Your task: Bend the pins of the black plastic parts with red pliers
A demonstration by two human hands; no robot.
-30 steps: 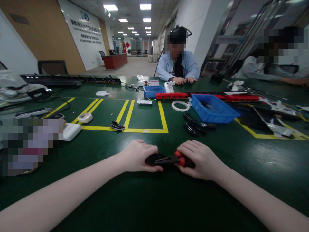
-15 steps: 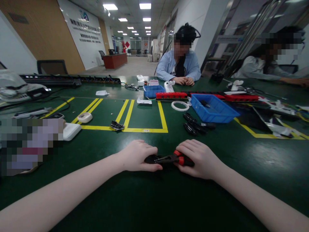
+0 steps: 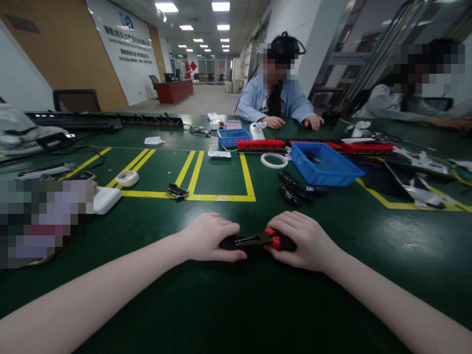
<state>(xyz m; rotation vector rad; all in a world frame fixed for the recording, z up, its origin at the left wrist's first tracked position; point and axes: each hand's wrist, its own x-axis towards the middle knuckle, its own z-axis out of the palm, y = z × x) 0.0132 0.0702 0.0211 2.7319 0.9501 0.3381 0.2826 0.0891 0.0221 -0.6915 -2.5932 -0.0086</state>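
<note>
My right hand is closed around the red and black handles of a pair of needle-nose pliers. The jaws point left and reach the black part that my left hand pinches between thumb and fingers. Most of this part is hidden in my hand, and its exact kind does not show. Both hands are low over the green table, close together. Beyond my right hand lie several similar-looking glossy black pieces.
A blue bin stands behind the black pieces, with a white tape ring beside it. A small black component lies on the yellow tape at left. A white box is farther left. A person sits opposite.
My hands and the pliers hold nearly the same pose. Across the table, the person's hands have moved apart. The whole view has shifted slightly.
</note>
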